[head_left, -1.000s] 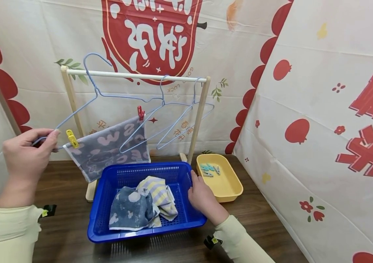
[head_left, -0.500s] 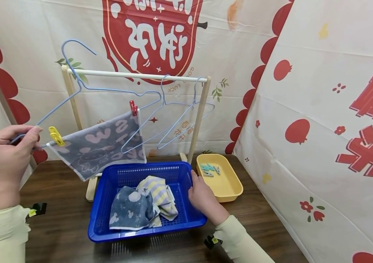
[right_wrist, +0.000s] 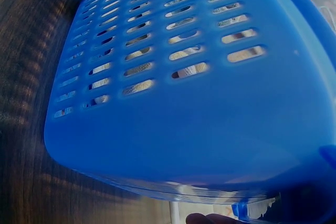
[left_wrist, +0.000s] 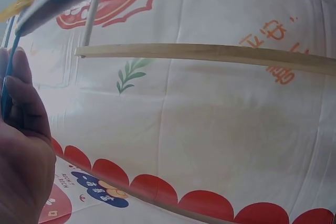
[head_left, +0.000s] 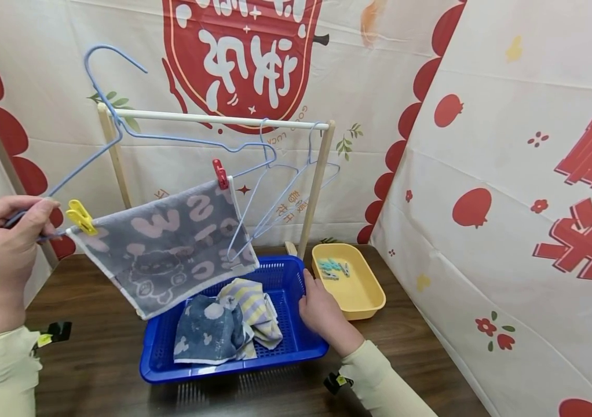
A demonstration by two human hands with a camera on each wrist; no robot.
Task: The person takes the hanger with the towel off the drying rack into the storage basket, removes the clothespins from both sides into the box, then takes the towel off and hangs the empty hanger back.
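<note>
My left hand (head_left: 1, 249) grips a blue wire clothes hanger (head_left: 171, 138) by its lower left corner, held up in front of a rack. A grey towel (head_left: 171, 243) with pink letters hangs tilted from it. A yellow clothespin (head_left: 81, 217) clips the towel's left corner and a red clothespin (head_left: 220, 174) its right one. With its fingers over the right rim, my right hand (head_left: 324, 313) holds a blue plastic basket (head_left: 296, 341). Inside lie a blue-grey towel (head_left: 204, 336) and a striped yellow towel (head_left: 254, 310). In the left wrist view, the left hand (left_wrist: 23, 145) shows at the edge.
A wooden rack with a white rail (head_left: 192, 118) stands behind the basket, and two blue hangers (head_left: 309, 145) hang at its right end. The towel's lower edge overlaps the basket in view. To the right, a yellow tray (head_left: 358, 295) holds several clothespins (head_left: 332, 267).
My left hand has moved left, carrying the hanger and its clipped towel, whose hook is now higher and further left. The nearer hanging hanger has swung to the right. My right hand stays put.
</note>
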